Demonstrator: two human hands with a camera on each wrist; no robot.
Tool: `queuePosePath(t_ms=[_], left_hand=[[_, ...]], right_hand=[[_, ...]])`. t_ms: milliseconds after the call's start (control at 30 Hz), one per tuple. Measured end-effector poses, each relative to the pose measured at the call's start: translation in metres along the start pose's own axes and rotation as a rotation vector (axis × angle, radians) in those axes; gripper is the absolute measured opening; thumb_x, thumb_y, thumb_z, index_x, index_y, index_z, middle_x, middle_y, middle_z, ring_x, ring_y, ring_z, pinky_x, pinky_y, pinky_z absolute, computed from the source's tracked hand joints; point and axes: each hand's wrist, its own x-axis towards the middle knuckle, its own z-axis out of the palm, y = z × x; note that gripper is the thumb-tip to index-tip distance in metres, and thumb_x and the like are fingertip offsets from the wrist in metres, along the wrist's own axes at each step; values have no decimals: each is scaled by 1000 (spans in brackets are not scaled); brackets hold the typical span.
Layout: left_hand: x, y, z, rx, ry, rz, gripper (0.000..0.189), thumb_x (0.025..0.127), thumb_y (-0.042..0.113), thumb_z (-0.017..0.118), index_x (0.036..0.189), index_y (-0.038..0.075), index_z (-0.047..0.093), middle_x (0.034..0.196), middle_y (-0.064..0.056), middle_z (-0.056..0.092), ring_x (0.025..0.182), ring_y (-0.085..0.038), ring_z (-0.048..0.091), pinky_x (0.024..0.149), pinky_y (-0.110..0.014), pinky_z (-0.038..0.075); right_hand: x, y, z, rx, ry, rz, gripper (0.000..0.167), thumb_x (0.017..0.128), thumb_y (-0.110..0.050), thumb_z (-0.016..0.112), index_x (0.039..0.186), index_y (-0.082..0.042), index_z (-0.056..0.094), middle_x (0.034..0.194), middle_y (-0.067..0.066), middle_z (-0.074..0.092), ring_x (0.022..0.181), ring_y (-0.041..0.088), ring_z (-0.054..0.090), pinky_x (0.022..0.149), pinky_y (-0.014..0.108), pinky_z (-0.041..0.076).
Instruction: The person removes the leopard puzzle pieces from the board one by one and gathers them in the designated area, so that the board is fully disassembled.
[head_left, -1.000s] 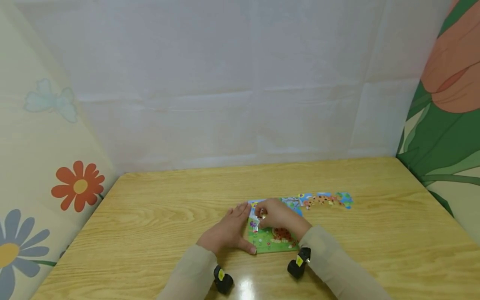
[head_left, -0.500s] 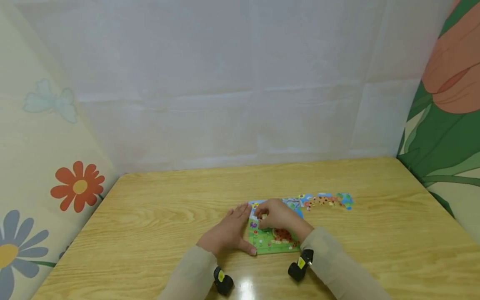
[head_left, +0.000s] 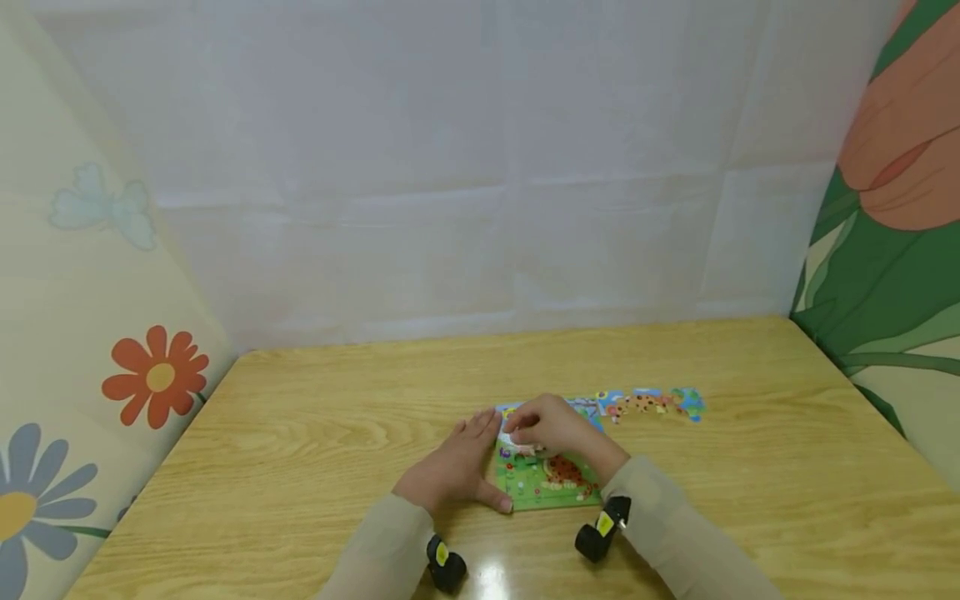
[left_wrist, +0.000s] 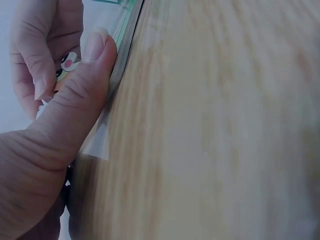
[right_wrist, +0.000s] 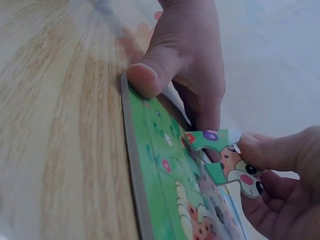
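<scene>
A colourful jigsaw board [head_left: 540, 497] with green grass, flowers and a spotted animal lies flat on the table. My left hand [head_left: 453, 467] rests along its left edge, fingers extended and the thumb at the near left corner. Between thumb and fingers, my right hand [right_wrist: 287, 167] pinches a jigsaw piece [right_wrist: 231, 167] showing part of a spotted face and green grass. In the right wrist view this piece is tilted over the board's left part; whether it touches the board is unclear. In the head view the right hand covers some of the board.
Several jigsaw pieces [head_left: 651, 403], blue and spotted, lie in a row from the board's far right corner. The wooden table [head_left: 315, 417] runs back to a white cloth [head_left: 450, 208]. Flower-printed panels [head_left: 161, 375] stand at both sides.
The jigsaw piece in my right hand has turned and shows its printed face more plainly over the board's left side. My left hand stays in place.
</scene>
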Motion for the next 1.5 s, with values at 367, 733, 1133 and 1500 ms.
queuePosePath(t_ms=[367,733,1133,1500], left_hand=[[0,-1,2,-4,6,1,121,58,53,80,146,-3,17,154,-18,12,142,-32,10,116,-47,9],[-2,0,1,-22,2,-17,123,57,53,80,146,-2,15,154,-16,10,142,-30,9,116,-46,8],[-1,0,2,-12,6,-15,123,57,52,81,146,-3,15,154,-18,11,142,-32,10,116,-46,8],[0,1,2,-2,6,-2,123,57,52,80,146,-3,15,154,-19,10,142,-32,9,116,-46,9]], right_hand=[[-7,5,-13,64,66,-40,18,84,-14,67,99,-5,71,93,6,69,81,13,62,71,27,54],[-19,12,-28,96,105,-1,21,84,-19,69,98,-4,70,87,3,68,76,12,61,67,28,54],[-37,32,-48,102,130,6,18,83,-18,69,95,-3,70,79,1,66,69,14,58,64,29,52],[-52,54,-66,65,179,10,20,84,-16,67,95,1,69,82,4,65,71,13,57,64,30,51]])
